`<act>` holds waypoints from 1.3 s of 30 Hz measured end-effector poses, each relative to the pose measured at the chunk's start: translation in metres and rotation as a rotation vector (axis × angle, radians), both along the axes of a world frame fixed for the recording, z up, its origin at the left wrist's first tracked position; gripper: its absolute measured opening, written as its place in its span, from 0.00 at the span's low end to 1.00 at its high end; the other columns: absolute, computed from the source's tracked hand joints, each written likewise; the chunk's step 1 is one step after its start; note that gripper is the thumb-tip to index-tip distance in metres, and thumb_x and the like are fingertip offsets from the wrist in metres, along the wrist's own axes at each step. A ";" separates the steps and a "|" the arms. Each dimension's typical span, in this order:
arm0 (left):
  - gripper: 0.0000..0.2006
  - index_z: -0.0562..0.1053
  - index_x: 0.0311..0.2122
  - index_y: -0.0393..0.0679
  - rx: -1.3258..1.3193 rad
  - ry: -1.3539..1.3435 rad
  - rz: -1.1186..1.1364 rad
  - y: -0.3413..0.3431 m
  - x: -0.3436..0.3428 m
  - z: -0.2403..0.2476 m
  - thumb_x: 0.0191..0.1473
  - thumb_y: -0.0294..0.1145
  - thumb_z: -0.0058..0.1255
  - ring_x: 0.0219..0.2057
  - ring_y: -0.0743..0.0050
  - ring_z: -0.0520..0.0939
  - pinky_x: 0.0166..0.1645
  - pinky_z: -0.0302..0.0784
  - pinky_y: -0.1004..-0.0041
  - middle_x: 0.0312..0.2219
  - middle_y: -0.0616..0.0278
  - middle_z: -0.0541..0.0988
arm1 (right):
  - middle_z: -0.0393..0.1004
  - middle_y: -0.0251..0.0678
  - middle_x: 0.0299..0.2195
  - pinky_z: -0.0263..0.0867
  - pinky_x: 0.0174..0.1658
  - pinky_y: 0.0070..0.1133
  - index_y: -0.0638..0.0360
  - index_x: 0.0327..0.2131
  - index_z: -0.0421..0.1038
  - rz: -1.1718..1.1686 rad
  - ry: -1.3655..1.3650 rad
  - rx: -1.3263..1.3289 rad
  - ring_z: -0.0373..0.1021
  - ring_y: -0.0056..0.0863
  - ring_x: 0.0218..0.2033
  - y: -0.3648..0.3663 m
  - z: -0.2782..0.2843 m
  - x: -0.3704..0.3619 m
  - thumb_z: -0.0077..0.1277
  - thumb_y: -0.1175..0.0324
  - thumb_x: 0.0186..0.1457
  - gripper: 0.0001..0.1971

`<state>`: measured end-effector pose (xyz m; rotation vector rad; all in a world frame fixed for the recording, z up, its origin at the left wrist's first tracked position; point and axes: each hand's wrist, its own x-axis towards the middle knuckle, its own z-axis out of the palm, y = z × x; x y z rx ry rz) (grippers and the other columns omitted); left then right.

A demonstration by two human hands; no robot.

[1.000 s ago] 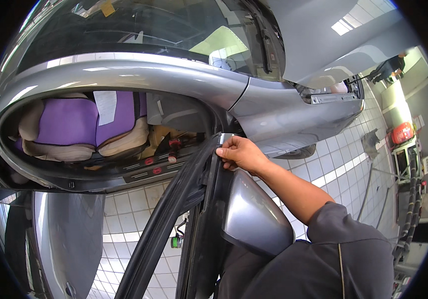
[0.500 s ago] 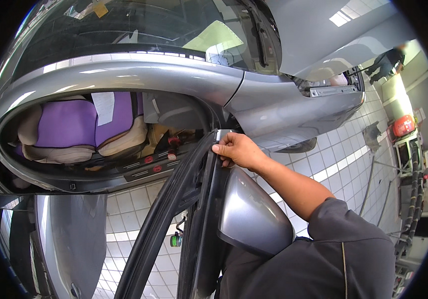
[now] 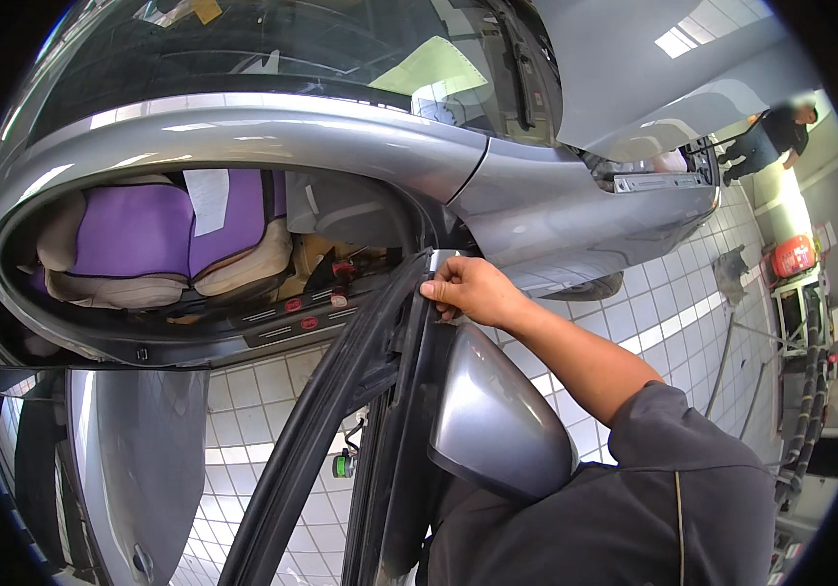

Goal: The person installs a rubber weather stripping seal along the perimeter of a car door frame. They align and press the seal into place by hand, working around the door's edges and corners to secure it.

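My right hand [image 3: 477, 291] reaches in from the right, thumb and bent fingers closed on the edge of an open silver car door [image 3: 416, 410], at its front corner. A small silver end piece [image 3: 445, 259] shows just above the fingers. What lies inside the grip is partly hidden by the hand. The silver side mirror [image 3: 502, 410] sits just below my hand. From that corner, the black window frame [image 3: 311, 430] slants down to the lower left. My left hand is out of view.
Through the door opening, a purple-covered seat [image 3: 136, 231] holds a white sheet of paper [image 3: 208, 200]. An open silver rear door [image 3: 145, 459] stands at lower left. The hood [image 3: 673, 78] is raised. A person [image 3: 775, 137] stands at far right near a red tank [image 3: 793, 256].
My view has shifted slightly, while my right hand keeps its hold at the same door corner. At far right, the other person now shows more of the body.
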<state>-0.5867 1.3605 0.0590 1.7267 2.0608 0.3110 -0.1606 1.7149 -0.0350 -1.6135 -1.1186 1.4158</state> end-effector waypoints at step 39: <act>0.07 0.81 0.39 0.40 0.152 0.062 0.009 -0.009 0.007 -0.011 0.57 0.30 0.61 0.35 0.46 0.83 0.41 0.80 0.57 0.34 0.50 0.83 | 0.77 0.35 0.31 0.70 0.37 0.23 0.64 0.40 0.73 -0.108 0.100 0.076 0.73 0.22 0.30 -0.017 0.003 0.000 0.62 0.60 0.59 0.16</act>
